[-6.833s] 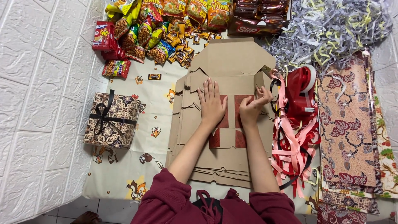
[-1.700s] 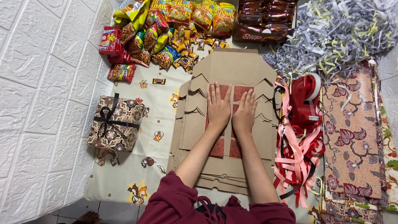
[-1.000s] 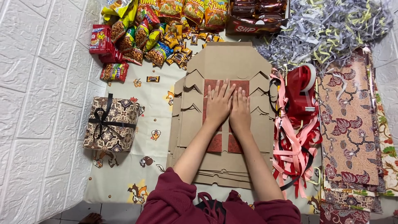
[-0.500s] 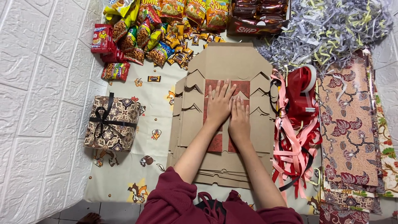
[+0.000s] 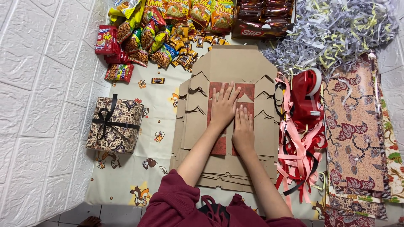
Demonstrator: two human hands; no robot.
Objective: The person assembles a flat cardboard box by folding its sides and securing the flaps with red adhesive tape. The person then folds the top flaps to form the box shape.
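I note the left hand [image 5: 223, 107] and right hand [image 5: 243, 129] lying flat, fingers spread, empty, pressing the red panel [image 5: 248, 90] at frame centre onto the stacked cardboard blanks [image 5: 235, 65], apparently to seat it.

A: What's it all on?
B: Printed cloth [image 5: 155, 126] over floor tiles [image 5: 38, 105].
A: On it?
B: Wrapped box [image 5: 113, 125] left, cardboard stack [image 5: 235, 71] mid, snacks [image 5: 160, 29] at top, shred [image 5: 332, 29] top right, ribbons [image 5: 299, 147], tape dispenser [image 5: 309, 94], wrap sheets [image 5: 353, 134] right.
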